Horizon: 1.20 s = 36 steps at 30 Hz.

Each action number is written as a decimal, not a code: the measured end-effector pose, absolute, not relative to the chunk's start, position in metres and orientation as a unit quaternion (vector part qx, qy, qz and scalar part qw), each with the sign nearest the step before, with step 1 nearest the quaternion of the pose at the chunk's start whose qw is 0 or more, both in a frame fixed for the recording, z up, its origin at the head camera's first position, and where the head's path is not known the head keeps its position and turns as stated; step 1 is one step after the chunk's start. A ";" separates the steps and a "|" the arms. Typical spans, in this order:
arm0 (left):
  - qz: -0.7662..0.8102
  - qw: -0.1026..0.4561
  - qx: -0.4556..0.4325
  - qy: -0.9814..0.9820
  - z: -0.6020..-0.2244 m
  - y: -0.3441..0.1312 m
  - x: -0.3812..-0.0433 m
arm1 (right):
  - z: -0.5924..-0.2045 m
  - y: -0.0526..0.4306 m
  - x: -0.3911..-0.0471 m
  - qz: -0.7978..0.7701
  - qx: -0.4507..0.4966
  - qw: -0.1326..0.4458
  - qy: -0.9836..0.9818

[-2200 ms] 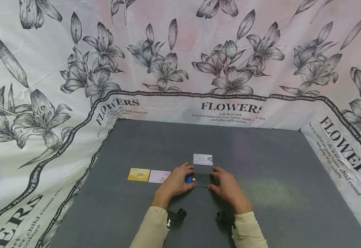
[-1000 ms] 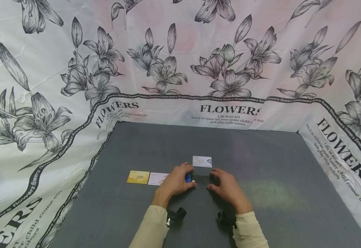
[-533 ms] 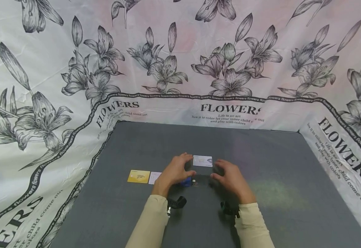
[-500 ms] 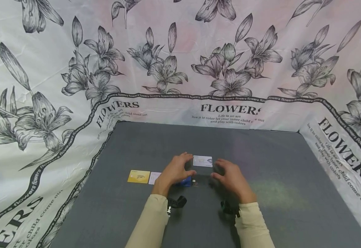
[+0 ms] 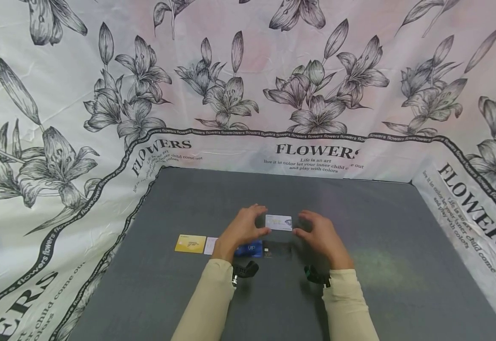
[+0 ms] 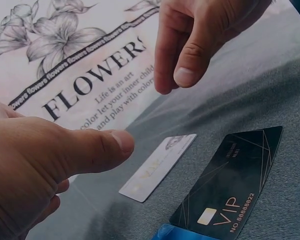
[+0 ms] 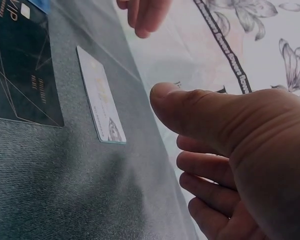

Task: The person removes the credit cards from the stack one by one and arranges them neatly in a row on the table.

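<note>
A white card [image 5: 279, 222] with a grey print at its right end lies flat on the grey table. My left hand [image 5: 244, 227] hovers at its left, thumb and fingers spread apart. On the other side my right hand [image 5: 321, 233] is held the same way, above the table. Neither hand touches the card in the wrist views. Nearer to me lies a black VIP card [image 6: 227, 180], its left end against or overlapping a blue VIP card [image 5: 250, 248]. My left hand and wrist partly cover a pale pink card [image 5: 209, 245].
A yellow card [image 5: 190, 243] ends the row at the left. Grey cloth covers the table [image 5: 393, 255]. White flower-printed sheeting [image 5: 248, 104] rises along the back and sides. A black strap device [image 5: 245, 270] sits at my left wrist, another [image 5: 314, 274] at my right.
Both hands have let go of the black card, which now lies at the row's right end. They have risen and moved forward to either side of the white card.
</note>
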<state>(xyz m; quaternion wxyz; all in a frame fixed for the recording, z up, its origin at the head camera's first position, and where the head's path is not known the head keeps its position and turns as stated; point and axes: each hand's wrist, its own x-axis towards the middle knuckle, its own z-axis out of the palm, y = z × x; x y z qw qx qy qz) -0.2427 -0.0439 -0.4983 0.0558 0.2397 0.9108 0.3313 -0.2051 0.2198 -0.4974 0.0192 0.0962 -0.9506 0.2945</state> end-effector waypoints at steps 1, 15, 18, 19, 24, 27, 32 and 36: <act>0.332 0.056 0.241 0.910 -0.499 -0.044 -0.244 | -0.497 0.221 -0.206 0.294 0.094 0.018 -0.951; 0.323 0.055 0.254 0.910 -0.506 -0.040 -0.258 | -0.503 0.219 -0.218 0.317 0.083 0.005 -0.945; 0.321 0.060 0.249 0.912 -0.508 -0.040 -0.260 | -0.504 0.219 -0.222 0.324 0.085 0.002 -0.942; 0.319 0.062 0.247 0.913 -0.509 -0.040 -0.261 | -0.505 0.219 -0.223 0.324 0.087 0.002 -0.942; 0.312 0.075 0.242 0.916 -0.514 -0.039 -0.265 | -0.510 0.220 -0.228 0.324 0.097 0.002 -0.941; 0.310 0.083 0.239 0.916 -0.516 -0.039 -0.266 | -0.515 0.221 -0.230 0.322 0.097 0.001 -0.942; 0.310 0.084 0.236 0.917 -0.520 -0.040 -0.269 | -0.522 0.223 -0.233 0.320 0.093 -0.004 -0.943; 0.310 0.075 0.245 0.916 -0.523 -0.040 -0.272 | -0.525 0.223 -0.235 0.320 0.095 -0.007 -0.943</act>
